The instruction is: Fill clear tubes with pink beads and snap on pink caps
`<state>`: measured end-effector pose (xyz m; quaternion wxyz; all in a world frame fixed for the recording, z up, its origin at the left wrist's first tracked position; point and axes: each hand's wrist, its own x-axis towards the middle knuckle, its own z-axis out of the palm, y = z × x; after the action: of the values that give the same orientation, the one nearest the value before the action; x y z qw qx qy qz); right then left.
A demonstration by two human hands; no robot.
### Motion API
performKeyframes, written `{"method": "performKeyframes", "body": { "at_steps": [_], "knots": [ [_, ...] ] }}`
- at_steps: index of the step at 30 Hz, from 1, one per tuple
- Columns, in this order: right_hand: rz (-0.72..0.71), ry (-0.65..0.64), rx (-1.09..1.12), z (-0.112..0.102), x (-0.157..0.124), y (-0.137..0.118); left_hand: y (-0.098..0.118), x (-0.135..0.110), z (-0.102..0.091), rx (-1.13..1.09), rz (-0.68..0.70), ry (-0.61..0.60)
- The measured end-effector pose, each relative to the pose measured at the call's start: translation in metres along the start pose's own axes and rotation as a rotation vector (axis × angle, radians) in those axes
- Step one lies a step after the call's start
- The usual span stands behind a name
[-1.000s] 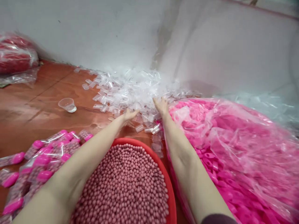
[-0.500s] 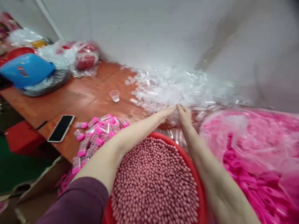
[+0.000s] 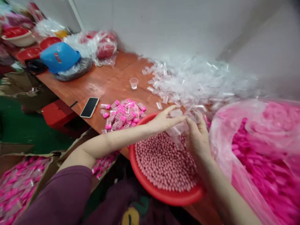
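Observation:
Both hands hold clear plastic tubes (image 3: 179, 129) in a loose bunch above the far side of a red basin (image 3: 150, 195). My left hand (image 3: 165, 119) grips them from the left, fingers curled over the tubes. From the right, my right hand (image 3: 198, 134) closes on the same bunch; motion blurs some fingertips. Small round pink beads (image 3: 164, 165) fill much of the basin. Behind the hands lies a wide heap of clear empty tubes (image 3: 187, 78). Left of the basin is a pile of bead-filled tubes with bright pink caps (image 3: 124, 115).
A large clear bag of pink plastic pieces (image 3: 260, 156) stands at the right. On the orange table (image 3: 105, 84) are a phone (image 3: 90, 107), a small clear cup (image 3: 133, 83) and a blue scoop-like thing (image 3: 59, 57). An open carton (image 3: 50, 165) of capped tubes stands lower left.
Both hands have come back from the tube heap to above the basin, bringing a bunch of clear tubes. The camera view has swung, so the table things appear further right.

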<state>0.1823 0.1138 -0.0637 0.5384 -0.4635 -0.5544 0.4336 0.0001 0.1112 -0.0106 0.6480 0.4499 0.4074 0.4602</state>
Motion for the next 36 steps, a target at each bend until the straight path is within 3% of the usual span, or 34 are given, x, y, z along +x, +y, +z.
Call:
{"method": "performKeyframes", "body": {
  "at_steps": [3,6,8,11,13,15,20,25,31,33,36],
  "knots": [
    [0.161,0.001,0.028,0.009,-0.051,-0.007,-0.022,-0.037,-0.032,0.153,0.043,-0.081],
    [0.180,-0.069,-0.100,0.003,-0.085,-0.004,-0.035,-0.064,-0.065,0.373,0.115,-0.194],
    [0.112,-0.135,-0.248,-0.004,-0.103,-0.004,-0.040,-0.077,-0.082,0.533,0.174,-0.230],
    [-0.113,-0.263,-0.495,-0.006,-0.129,-0.010,-0.043,-0.092,-0.092,0.712,0.216,-0.270],
    [-0.242,-0.343,-0.594,-0.003,-0.143,-0.013,-0.044,-0.098,-0.090,0.750,0.240,-0.248],
    [-0.292,-0.365,-0.629,0.002,-0.153,-0.014,-0.044,-0.099,-0.083,0.740,0.256,-0.152],
    [-0.253,-0.170,-0.638,0.011,-0.151,-0.016,-0.048,-0.094,-0.060,0.486,0.207,0.088],
    [-0.140,-0.111,-0.558,0.024,-0.146,-0.025,-0.056,-0.098,-0.038,0.058,0.110,0.087],
    [-0.065,-0.102,-0.421,0.036,-0.149,-0.024,-0.059,-0.115,-0.005,-0.049,0.129,0.145],
    [-0.070,-0.105,-0.388,0.031,-0.150,-0.024,-0.056,-0.118,-0.003,-0.073,0.106,0.158],
    [-0.030,-0.134,-0.373,0.017,-0.152,-0.024,-0.046,-0.118,-0.018,-0.149,0.036,0.190]
  ]
}}
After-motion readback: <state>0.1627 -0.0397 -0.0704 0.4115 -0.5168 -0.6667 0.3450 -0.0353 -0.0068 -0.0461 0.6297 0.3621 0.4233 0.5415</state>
